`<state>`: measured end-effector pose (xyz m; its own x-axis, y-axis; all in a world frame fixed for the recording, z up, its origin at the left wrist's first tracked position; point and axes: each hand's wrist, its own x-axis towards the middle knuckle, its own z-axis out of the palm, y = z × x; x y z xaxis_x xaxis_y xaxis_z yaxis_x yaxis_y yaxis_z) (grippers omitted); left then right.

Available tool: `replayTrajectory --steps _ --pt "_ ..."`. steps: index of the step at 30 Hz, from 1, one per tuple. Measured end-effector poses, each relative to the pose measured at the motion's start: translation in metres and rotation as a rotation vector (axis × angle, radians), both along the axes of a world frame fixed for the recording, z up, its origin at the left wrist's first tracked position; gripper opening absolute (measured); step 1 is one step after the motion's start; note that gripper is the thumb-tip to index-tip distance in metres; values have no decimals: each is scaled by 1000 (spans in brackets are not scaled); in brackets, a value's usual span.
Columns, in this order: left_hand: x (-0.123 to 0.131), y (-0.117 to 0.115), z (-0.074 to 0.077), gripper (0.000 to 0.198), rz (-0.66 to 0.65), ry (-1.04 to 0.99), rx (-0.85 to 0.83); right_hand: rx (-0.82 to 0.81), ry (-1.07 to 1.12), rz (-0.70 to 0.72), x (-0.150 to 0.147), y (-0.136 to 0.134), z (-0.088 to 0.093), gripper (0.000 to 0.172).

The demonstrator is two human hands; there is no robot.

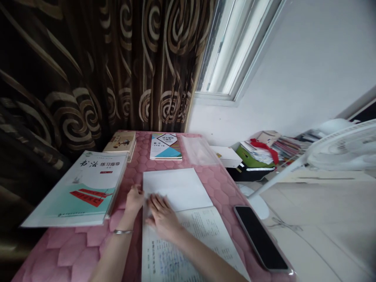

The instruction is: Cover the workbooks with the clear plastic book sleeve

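Note:
An open booklet [202, 225] lies in front of me on the pink padded table cover. Its far page is blank white, and the near page carries print and blue handwriting. My right hand [163, 217] rests flat near the fold at the left, fingers spread and palm down. At the booklet's left edge is my left hand [135, 200], with its fingers bent and closed on the paper's edge. A silver bangle circles that wrist. Left of this hand sits a large calligraphy workbook [91, 188] with a green and white cover.
Behind the workbook is a brown book stack [120, 145]. A mathematics book [166, 147] and a clear plastic sleeve [195, 150] lie at the back. A black phone [261, 239] sits along the right edge. Beyond stand a white fan [282, 176] and a bin of papers [255, 158].

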<state>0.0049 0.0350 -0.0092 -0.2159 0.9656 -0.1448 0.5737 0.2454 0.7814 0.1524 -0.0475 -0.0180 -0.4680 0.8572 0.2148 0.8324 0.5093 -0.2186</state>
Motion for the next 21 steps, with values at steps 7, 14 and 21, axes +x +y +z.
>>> replayTrajectory --steps 7,14,21 --pt "28 -9 20 38 -67 545 94 -87 -115 -168 122 -10 -29 59" --pt "87 -59 -7 53 -694 698 212 -93 -123 -251 141 -11 -37 63" --pt "57 -65 -11 65 -514 780 44 -214 -139 -317 153 -20 -15 60"
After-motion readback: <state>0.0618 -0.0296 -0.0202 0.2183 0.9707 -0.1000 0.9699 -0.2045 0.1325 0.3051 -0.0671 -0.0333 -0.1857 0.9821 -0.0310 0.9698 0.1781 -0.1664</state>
